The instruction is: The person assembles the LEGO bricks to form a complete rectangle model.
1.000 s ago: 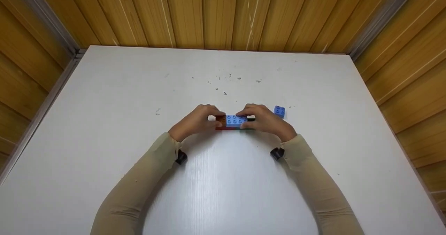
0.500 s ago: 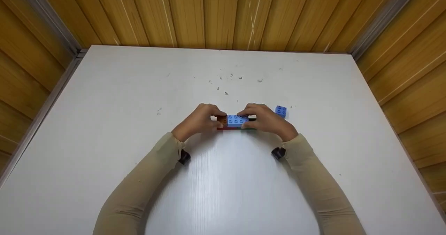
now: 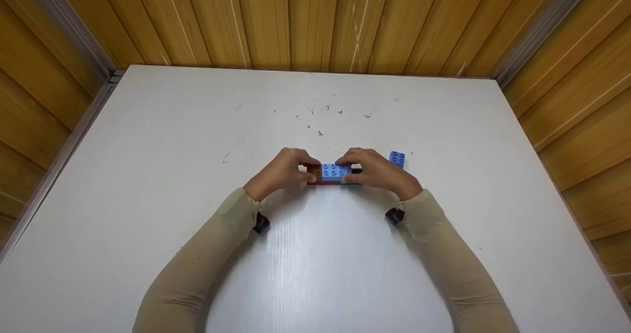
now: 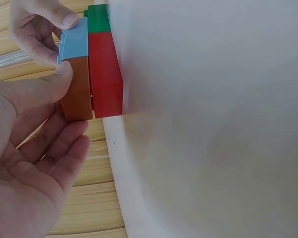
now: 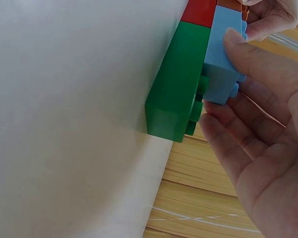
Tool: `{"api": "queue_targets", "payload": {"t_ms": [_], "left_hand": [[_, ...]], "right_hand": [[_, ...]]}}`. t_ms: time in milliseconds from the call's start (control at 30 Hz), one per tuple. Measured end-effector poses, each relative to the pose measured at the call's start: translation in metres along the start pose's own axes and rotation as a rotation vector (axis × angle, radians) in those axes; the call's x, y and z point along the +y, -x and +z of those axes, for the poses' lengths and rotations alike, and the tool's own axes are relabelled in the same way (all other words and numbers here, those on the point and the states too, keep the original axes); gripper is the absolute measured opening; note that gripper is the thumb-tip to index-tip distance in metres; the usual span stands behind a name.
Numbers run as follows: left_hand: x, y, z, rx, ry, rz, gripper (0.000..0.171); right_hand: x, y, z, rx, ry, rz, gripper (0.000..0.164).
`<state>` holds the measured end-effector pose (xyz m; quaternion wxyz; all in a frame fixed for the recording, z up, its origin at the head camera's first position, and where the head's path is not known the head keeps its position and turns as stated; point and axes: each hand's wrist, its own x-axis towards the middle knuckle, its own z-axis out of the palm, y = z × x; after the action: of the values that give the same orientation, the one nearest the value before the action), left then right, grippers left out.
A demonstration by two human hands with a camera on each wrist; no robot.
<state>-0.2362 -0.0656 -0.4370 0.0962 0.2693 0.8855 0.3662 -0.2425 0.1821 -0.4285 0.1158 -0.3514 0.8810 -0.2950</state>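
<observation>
A red brick (image 4: 107, 77) and a green brick (image 5: 179, 79) stand end to end on the white table as a bottom row. On top of them sit a brown brick (image 4: 77, 87), at the left end, and a light blue brick (image 3: 335, 172) that spans the seam between red and green. My left hand (image 3: 285, 171) pinches the brown brick between thumb and fingers. With thumb and fingers my right hand (image 3: 369, 171) grips the light blue brick near its right end. Green studs show uncovered at the right end in the right wrist view.
A small darker blue brick (image 3: 397, 158) lies on the table just beyond my right hand. Dark scuff marks (image 3: 320, 133) dot the white tabletop (image 3: 315, 254) farther back. Wood-patterned walls (image 3: 310, 22) rise behind the table and along its sides.
Both hands keep their hold on the bricks. Everything shifts only slightly in the head view, the small blue brick included.
</observation>
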Motion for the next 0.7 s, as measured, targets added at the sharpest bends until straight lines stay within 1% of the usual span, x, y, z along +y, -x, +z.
{"api": "queue_targets", "payload": {"t_ms": [200, 300, 533, 700], "left_hand": [[-0.001, -0.001, 0.001, 0.002, 0.024, -0.023, 0.037], [-0.001, -0.001, 0.002, 0.006, 0.034, -0.025, 0.037], [0.000, -0.001, 0.002, 0.003, 0.051, -0.040, 0.038], [0.000, 0.000, 0.001, 0.003, 0.034, -0.033, 0.037]], "right_hand": [[-0.003, 0.000, -0.005, -0.039, 0.020, 0.023, 0.039], [-0.004, 0.001, -0.006, -0.047, 0.028, 0.019, 0.040], [-0.004, 0.004, -0.012, -0.031, 0.061, 0.019, 0.041], [-0.002, 0.006, -0.015, -0.014, 0.053, 0.026, 0.041]]}}
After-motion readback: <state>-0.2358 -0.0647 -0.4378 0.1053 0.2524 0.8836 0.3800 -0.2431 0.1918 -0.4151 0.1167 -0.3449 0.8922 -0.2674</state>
